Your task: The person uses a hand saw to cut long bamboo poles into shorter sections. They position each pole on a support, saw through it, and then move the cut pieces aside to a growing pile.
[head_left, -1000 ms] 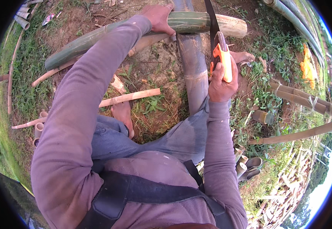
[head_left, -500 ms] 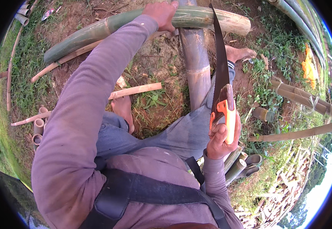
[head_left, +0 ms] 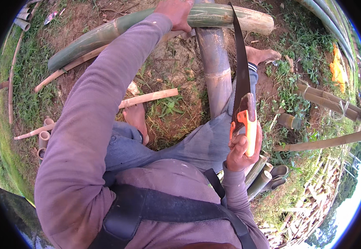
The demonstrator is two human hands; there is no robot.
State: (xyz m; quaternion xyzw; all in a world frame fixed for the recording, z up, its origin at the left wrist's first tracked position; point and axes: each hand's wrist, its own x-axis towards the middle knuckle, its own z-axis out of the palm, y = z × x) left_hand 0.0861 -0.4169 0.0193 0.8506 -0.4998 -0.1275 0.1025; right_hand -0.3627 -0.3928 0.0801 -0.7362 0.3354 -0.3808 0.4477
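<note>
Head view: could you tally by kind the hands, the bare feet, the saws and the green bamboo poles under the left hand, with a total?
Hands: 2, left hand and right hand
Bare feet: 2, left foot and right foot
Saws: 1, orange-handled saw
Green bamboo poles under the left hand: 1, green pole
Total: 6

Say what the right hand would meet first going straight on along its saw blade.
Probably the green bamboo pole: the right hand points along the saw blade toward it. The trouser leg lies near that line too, seemingly below, but one view leaves depth unclear.
</note>
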